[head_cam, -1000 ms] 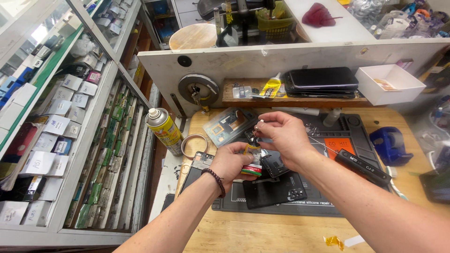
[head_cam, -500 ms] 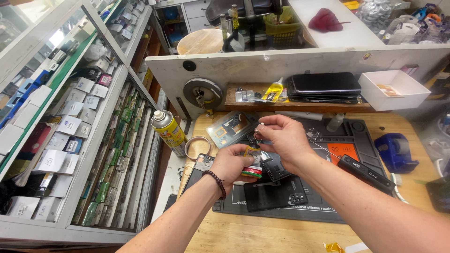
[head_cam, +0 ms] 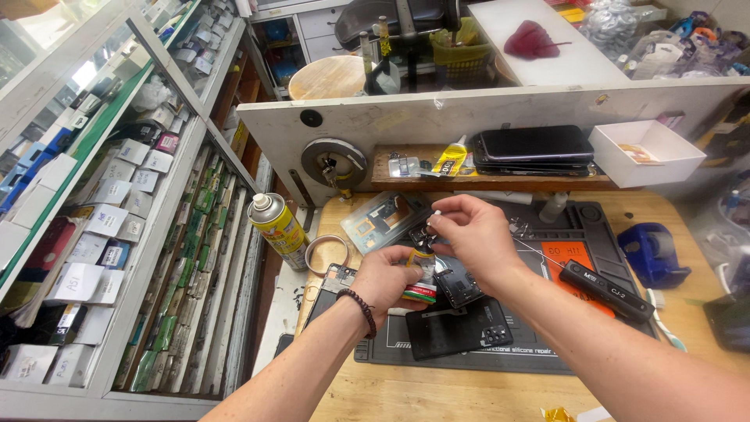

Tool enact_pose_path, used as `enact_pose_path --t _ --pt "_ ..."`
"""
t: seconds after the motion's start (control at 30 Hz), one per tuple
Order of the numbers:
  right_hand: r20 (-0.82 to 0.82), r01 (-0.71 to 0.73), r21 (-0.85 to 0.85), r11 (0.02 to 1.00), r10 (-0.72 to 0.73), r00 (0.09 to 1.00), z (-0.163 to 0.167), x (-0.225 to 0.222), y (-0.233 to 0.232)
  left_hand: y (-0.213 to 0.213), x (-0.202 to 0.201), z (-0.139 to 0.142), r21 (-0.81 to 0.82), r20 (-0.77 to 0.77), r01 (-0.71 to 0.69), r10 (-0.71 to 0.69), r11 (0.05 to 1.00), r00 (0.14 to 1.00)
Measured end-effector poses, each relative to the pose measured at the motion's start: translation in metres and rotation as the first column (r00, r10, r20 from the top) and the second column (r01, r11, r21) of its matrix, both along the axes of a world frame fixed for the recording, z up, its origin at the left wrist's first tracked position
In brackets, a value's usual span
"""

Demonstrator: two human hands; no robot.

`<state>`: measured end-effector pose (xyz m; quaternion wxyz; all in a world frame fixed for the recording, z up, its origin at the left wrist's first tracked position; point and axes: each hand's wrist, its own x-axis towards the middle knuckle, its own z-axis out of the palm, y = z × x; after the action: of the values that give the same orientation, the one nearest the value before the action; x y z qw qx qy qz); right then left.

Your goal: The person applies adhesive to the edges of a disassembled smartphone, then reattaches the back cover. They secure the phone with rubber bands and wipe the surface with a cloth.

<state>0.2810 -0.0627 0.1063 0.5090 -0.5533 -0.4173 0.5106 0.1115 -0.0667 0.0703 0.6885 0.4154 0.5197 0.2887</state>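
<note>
The left hand [head_cam: 387, 277] is closed around a small glue bottle [head_cam: 423, 275] near the middle of the grey work mat [head_cam: 547, 355] on the counter [head_cam: 437, 395], holding it upright by the body; the right hand [head_cam: 476, 234], at about one o'clock from the left, pinches the bottle's tip between thumb and finger, with a small white cap or bit [head_cam: 434, 213] showing at the fingertips, though what it is I cannot tell; a dark phone part [head_cam: 459, 286] lies on the mat just at three o'clock of the bottle, and a black phone back [head_cam: 457, 328] sits at five o'clock; a black screwdriver handle [head_cam: 605, 291] lies well off at three o'clock; a yellow spray can [head_cam: 279, 230] stands at ten o'clock beside a metal ring [head_cam: 326, 254]; a blue tape dispenser [head_cam: 652, 254] sits at the far three o'clock edge. The bottle looks light and soft-walled, so a firm squeeze would likely push glue out; the body, low down, seems the safer hold; the tip looks thin and easily bent, and any glue on it would make it tacky.
</note>
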Motion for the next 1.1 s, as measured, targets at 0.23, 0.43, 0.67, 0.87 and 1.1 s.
enact_pose_path --t 0.23,0.43,0.67,0.87,1.1 --pt "0.364 -0.118 0.202 0.972 0.038 0.931 -0.008 -0.007 -0.001 0.012 -0.012 0.001 0.060 -0.092 0.030 -0.025 0.998 0.995" --pt "0.310 -0.220 0.005 0.975 0.208 0.928 -0.006 -0.009 0.008 0.024 -0.040 0.004 0.251 -0.224 0.158 -0.101 0.955 0.969" --pt "0.425 -0.287 -0.143 0.947 0.320 0.847 -0.007 -0.006 0.012 0.030 -0.055 0.029 0.373 -0.559 0.393 -0.134 0.840 0.818" --pt "0.238 -0.344 -0.115 0.932 0.362 0.901 -0.011 0.004 0.008 0.025 -0.049 0.040 0.313 -0.632 0.395 -0.121 0.864 0.766" --pt "0.349 -0.284 -0.212 0.935 0.344 0.872 -0.017 0.008 0.018 0.022 -0.030 0.032 0.557 -0.673 0.433 0.080 0.709 0.735"
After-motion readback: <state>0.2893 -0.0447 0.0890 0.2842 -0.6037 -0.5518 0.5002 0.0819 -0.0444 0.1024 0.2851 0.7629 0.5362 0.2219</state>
